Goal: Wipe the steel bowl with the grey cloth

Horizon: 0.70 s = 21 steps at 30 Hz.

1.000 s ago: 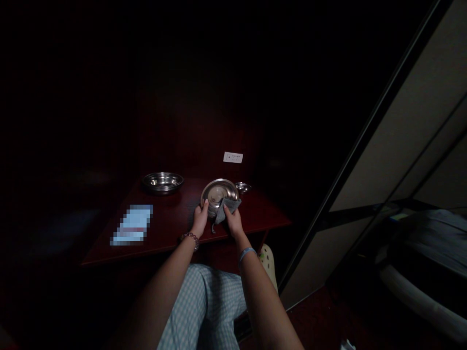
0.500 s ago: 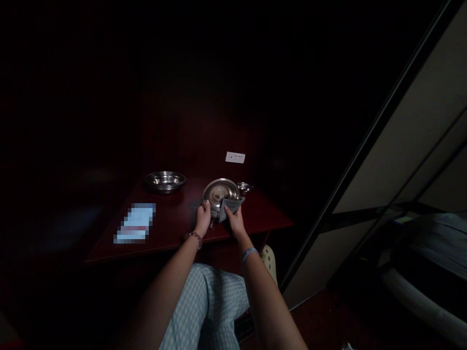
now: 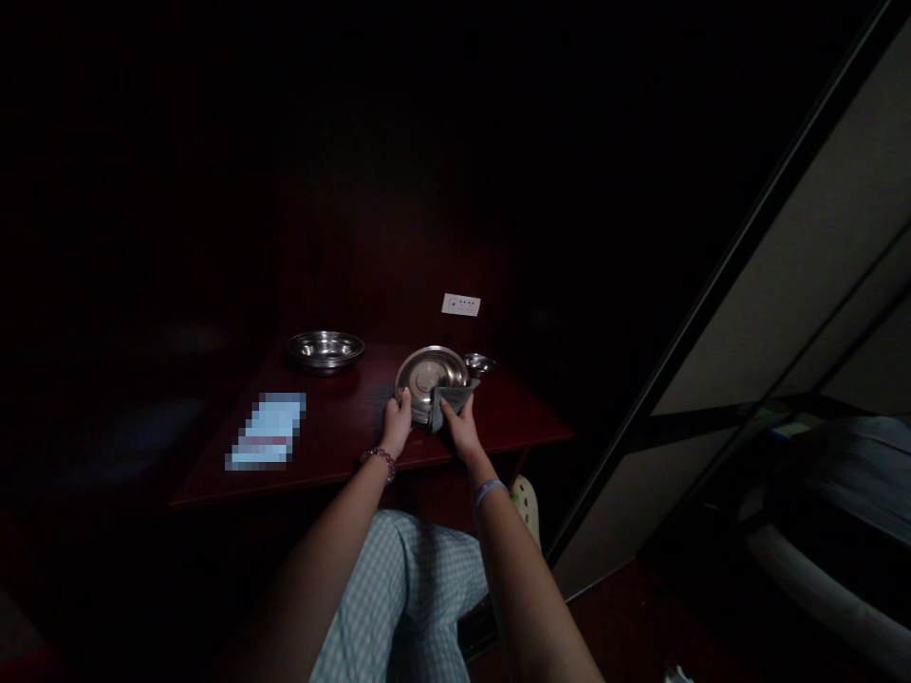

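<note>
Two bare hands at a dark red wooden desk (image 3: 342, 451), working on a shallow stainless steel dish (image 3: 427, 373) near the middle of the front edge, a bit toward the right. Left hand (image 3: 397, 424) is curled closed around the near left rim of the dish, fingers up against the metal. Right hand (image 3: 462, 429) is mostly closed on a folded grey cloth (image 3: 451, 402), pressing it against the near right rim. Cloth sits between the hand and the dish, one corner sticking up past the fingers. Dish looks slightly tilted toward the person; can't tell if its near edge touches the desk, hands block it.

Small steel bowl (image 3: 478, 363) just beside the dish at its far right, near the back edge. Bigger steel bowl (image 3: 325, 350) sits well left of the dish, also near the back edge. Flat pale blue item (image 3: 267, 432) lies near the front left edge, pixelated, can't tell what it is. White wall socket (image 3: 460, 304) above the back edge.

Beaded bracelet (image 3: 379, 462) on left wrist, blue wristband (image 3: 488, 495) on right wrist. Checked pale blue trousers (image 3: 399, 598) below the desk. Pale perforated shoe (image 3: 527, 507) just past the right knee, under the front edge.
</note>
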Available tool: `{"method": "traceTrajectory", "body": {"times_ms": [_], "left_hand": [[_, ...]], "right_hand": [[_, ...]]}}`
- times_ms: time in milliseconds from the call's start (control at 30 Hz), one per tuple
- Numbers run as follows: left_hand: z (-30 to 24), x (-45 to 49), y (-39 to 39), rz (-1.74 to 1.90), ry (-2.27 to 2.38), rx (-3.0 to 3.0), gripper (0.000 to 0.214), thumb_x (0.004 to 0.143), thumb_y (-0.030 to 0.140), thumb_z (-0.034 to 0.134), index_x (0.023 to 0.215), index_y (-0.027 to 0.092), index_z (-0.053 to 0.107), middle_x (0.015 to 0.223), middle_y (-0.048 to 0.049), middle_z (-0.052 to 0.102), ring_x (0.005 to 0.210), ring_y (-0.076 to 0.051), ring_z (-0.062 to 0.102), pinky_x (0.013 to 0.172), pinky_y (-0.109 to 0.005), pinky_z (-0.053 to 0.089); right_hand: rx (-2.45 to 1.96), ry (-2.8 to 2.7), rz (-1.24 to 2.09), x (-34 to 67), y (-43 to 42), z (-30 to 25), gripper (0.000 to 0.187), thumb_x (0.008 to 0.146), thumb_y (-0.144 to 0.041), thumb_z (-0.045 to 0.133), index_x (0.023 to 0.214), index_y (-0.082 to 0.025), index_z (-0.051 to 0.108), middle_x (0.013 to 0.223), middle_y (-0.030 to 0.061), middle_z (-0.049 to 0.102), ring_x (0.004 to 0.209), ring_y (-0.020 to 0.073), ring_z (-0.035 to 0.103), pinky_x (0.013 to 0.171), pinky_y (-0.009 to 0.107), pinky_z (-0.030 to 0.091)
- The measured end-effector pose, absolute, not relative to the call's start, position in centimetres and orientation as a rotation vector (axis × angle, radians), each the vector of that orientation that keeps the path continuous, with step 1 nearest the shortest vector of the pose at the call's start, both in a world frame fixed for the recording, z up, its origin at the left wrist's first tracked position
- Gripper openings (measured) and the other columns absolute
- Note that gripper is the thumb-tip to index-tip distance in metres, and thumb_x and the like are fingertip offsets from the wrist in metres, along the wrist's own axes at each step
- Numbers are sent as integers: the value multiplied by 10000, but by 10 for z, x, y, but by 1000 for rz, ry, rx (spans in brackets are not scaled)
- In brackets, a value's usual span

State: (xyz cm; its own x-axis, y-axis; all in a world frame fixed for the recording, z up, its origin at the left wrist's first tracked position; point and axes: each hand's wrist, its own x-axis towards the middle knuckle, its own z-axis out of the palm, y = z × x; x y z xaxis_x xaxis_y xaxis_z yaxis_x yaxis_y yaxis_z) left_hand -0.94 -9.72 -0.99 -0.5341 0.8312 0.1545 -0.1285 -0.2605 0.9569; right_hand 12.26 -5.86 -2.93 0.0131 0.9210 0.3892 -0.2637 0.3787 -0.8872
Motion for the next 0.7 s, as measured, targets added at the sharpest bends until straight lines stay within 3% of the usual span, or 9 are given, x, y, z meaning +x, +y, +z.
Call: {"method": "traceTrajectory", "body": {"times_ms": [167, 467, 600, 700], "left_hand": [[-8, -9, -98, 1894, 1273, 846, 376, 903, 548, 591, 813, 188, 647, 790, -98, 739, 832, -245, 723, 740, -314, 571], [-4, -7, -103, 1889, 1256, 832, 318, 915, 481, 624, 858, 174, 683, 913, -143, 792, 971, -270, 756, 832, -338, 596], [-3, -5, -103, 1893, 1132, 952, 223, 804, 338, 735, 931, 155, 718, 1019, -152, 805, 1050, -281, 757, 946, -385, 580], [-5, -4, -101, 1861, 1148, 985, 170, 712, 228, 754, 865, 164, 719, 974, -142, 811, 1054, -298, 758, 964, -411, 578]], "right_hand": [[-697, -1186, 1123, 122, -56, -31, 613, 724, -386, 830, 1268, -242, 588, 1221, 45, 740, 1110, 205, 693, 1078, 361, 506], [-767, -1167, 1142, 123, -55, -31, 366, 721, -393, 825, 1002, -201, 690, 1002, 46, 787, 940, 218, 729, 976, 366, 558], [-772, -1138, 1141, 124, -54, -33, 366, 716, -400, 832, 991, -196, 703, 984, 52, 799, 925, 229, 738, 956, 378, 574], [-772, -1110, 1138, 124, -51, -34, 382, 691, -393, 846, 983, -190, 706, 984, 57, 802, 919, 228, 739, 953, 374, 574]]}}
